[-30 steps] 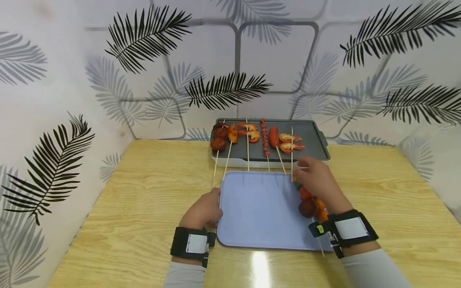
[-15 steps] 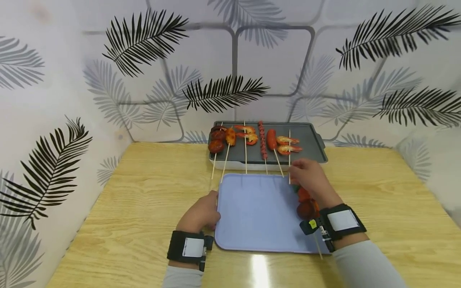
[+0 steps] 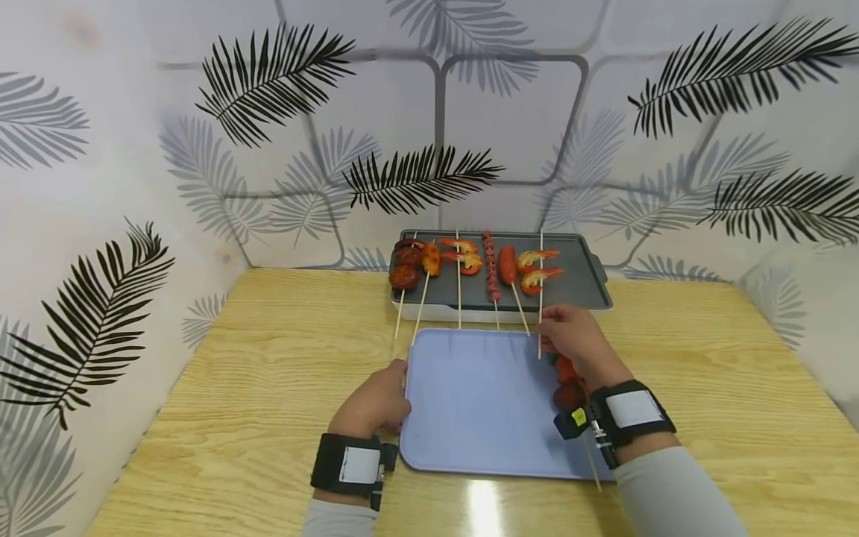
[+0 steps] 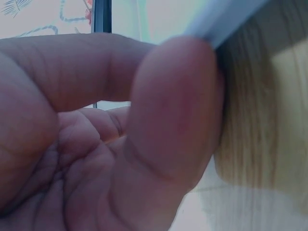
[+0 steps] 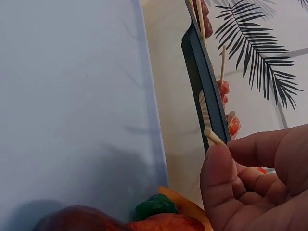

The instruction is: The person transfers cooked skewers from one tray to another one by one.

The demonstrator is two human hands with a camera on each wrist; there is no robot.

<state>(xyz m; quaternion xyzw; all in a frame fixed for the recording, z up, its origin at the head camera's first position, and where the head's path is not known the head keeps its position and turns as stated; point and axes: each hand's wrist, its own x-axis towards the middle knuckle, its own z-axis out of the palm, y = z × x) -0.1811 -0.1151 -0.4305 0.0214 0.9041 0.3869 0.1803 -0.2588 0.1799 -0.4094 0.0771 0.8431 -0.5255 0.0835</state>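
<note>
My left hand (image 3: 376, 399) grips the left rim of the lavender tray (image 3: 479, 403). In the left wrist view its thumb (image 4: 173, 106) presses against the tray's edge. At the grill pan's front right, my right hand (image 3: 573, 335) pinches the bare stick of a shrimp skewer (image 3: 540, 280). The stick's end (image 5: 215, 137) pokes out between thumb and finger in the right wrist view. Whether the shrimps touch the pan, I cannot tell. Beneath the right forearm, food skewers (image 3: 569, 391) with red, green and brown pieces lie on the tray, partly hidden.
A dark grill pan (image 3: 580, 276) with a white base stands behind the tray. Across it lie several other skewers, among them a sausage skewer (image 3: 507, 265) and another shrimp skewer (image 3: 461, 257). Their sticks overhang its front. Patterned walls rise behind and at the left of the wooden table (image 3: 288, 358).
The right hand's shrimp skewer has shifted and now looks slightly raised, its stick's lower end reaching farther over the tray. The left hand keeps its grip on the tray. The head view tilts slightly.
</note>
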